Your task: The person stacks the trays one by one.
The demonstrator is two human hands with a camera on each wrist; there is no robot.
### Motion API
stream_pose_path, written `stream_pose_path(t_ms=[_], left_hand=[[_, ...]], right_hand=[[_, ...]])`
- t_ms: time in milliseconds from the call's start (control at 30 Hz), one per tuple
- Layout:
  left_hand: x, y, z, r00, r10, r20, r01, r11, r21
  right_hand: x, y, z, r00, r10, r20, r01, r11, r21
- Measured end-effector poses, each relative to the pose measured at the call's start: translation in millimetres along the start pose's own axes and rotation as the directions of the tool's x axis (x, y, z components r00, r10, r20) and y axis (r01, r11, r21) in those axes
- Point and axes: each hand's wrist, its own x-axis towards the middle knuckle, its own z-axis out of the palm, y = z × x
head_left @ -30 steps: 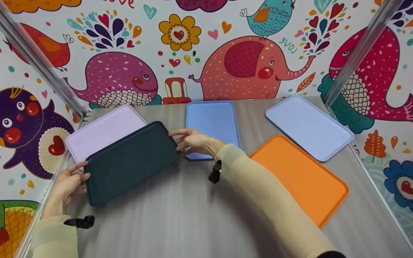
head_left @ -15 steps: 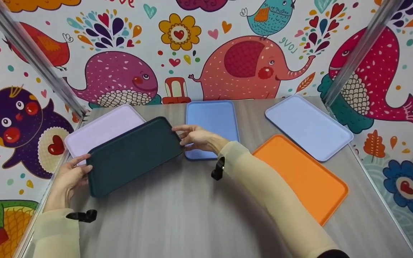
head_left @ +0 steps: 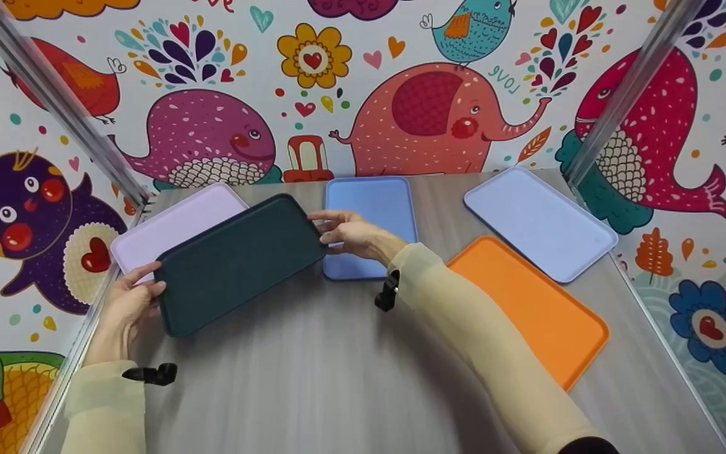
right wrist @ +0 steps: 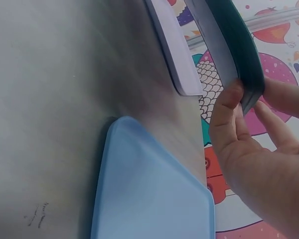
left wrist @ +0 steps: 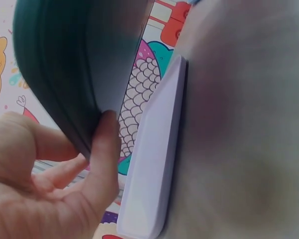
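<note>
Between my two hands a dark green tray [head_left: 243,265] is held tilted above the table. My left hand [head_left: 126,302] pinches its left short edge, thumb on one face and fingers on the other, as the left wrist view shows with the tray's rim [left wrist: 55,89]. At the opposite short edge my right hand [head_left: 360,234] grips the tray between thumb and fingers. Partly hidden behind the green tray, a lilac tray [head_left: 174,227] lies on the table. A blue tray [head_left: 372,195] lies under and behind my right hand.
Right of my right forearm lies an orange tray [head_left: 539,309], partly covered by the sleeve. A pale blue tray [head_left: 539,224] rests behind it. Metal posts [head_left: 609,113] and patterned wall panels border the grey wood-look table [head_left: 312,378].
Both hands have raised the green tray and shifted it slightly right and away from me. Its grip looks unchanged. The other trays have stayed in place.
</note>
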Motion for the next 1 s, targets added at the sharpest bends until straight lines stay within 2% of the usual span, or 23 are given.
stream_pose_path(t_ms=[167, 333, 467, 600, 733, 867, 1000], left_hand=[[-1.5, 7.3, 6.2, 0.998, -0.006, -0.059, 0.002, 0.998, -0.066], [-2.3, 14.8, 12.7, 0.995, -0.010, -0.100, -0.004, 0.991, -0.132], [-2.7, 19.0, 17.8, 0.990, -0.018, -0.139, -0.011, 0.979, -0.203], [-0.6, 21.9, 23.4, 0.978, -0.025, -0.205, -0.023, 0.974, -0.227], [3.7, 22.1, 32.0, 0.963, -0.028, -0.268, -0.047, 0.962, -0.268], [8.7, 20.6, 43.6, 0.956, -0.043, -0.292, -0.059, 0.942, -0.331], [12.2, 18.9, 54.2, 0.943, -0.054, -0.327, -0.068, 0.935, -0.348]], right_hand=[[0.0, -1.1, -0.7, 0.998, -0.038, -0.043, 0.037, 0.999, -0.024], [0.1, -2.1, -1.0, 0.991, -0.064, -0.118, 0.066, 0.998, 0.012], [0.7, -3.5, 1.3, 0.971, -0.103, -0.214, 0.116, 0.992, 0.051], [1.6, -4.0, 5.6, 0.948, -0.155, -0.279, 0.172, 0.984, 0.039], [2.1, -1.3, 12.0, 0.929, -0.206, -0.306, 0.225, 0.974, 0.027], [1.3, 4.9, 19.2, 0.910, -0.253, -0.328, 0.280, 0.959, 0.039], [1.7, 10.5, 29.5, 0.899, -0.292, -0.326, 0.331, 0.941, 0.070]])
